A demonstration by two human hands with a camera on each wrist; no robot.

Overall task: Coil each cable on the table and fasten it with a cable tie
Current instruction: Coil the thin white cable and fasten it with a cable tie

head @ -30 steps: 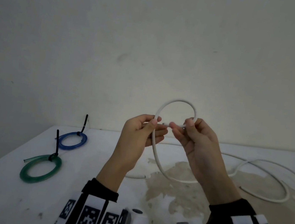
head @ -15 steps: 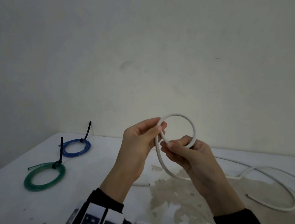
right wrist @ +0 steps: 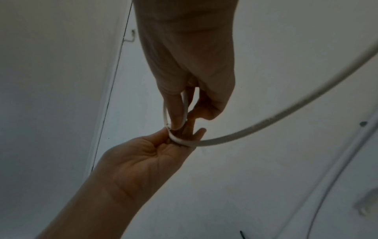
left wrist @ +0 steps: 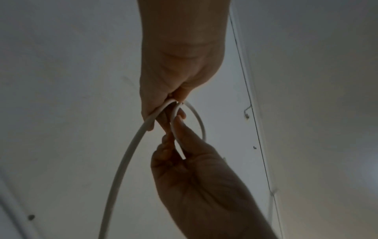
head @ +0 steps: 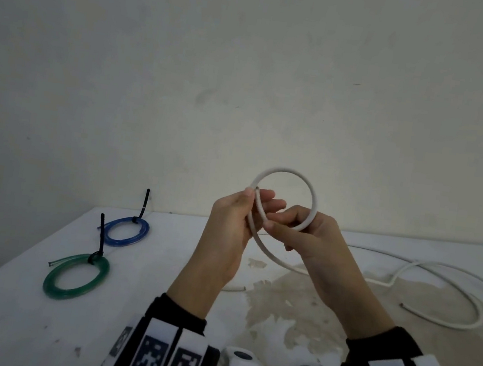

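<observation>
Fingers (head: 274,205) around looped white cable (head: 287,171)

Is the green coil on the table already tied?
Yes, the green coil lies on the table with a black cable tie fastened round it, its tail sticking up.

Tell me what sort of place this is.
Probably a bare workroom or makeshift test bench: a stained white table against a plain wall, with only a loose white cable and tied coils.

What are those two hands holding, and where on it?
Both hold the white cable: the left hand pinches its end where the first loop closes; the right hand grips the loop's lower side.
</observation>
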